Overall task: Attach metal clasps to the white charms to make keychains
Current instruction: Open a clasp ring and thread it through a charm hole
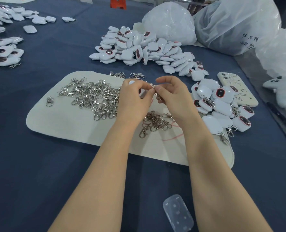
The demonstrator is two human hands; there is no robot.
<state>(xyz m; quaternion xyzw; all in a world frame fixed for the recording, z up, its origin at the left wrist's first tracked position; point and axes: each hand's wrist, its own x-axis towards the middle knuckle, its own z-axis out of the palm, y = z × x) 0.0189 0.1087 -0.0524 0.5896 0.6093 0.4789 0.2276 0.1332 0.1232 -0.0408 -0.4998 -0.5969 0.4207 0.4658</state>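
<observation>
My left hand (135, 96) holds a white charm (132, 82), mostly hidden behind its fingers, above the cream mat (68, 128). My right hand (170, 92) pinches a metal clasp (158, 95) right against the charm, fingertips of both hands almost touching. A big heap of loose silver clasps (92, 96) lies on the mat to the left, and a smaller bunch of clasps (155, 122) lies under my wrists. Bare white charms (145, 49) are piled behind the mat. Charms with clasps on them (222, 106) are heaped at the right.
A phone in a cream case (239, 89) lies right of the mat. Large plastic bags (236, 25) stand at the back right. More charm piles (3, 52) sit far left on the blue cloth. A clear plastic case (178, 213) lies near the front edge.
</observation>
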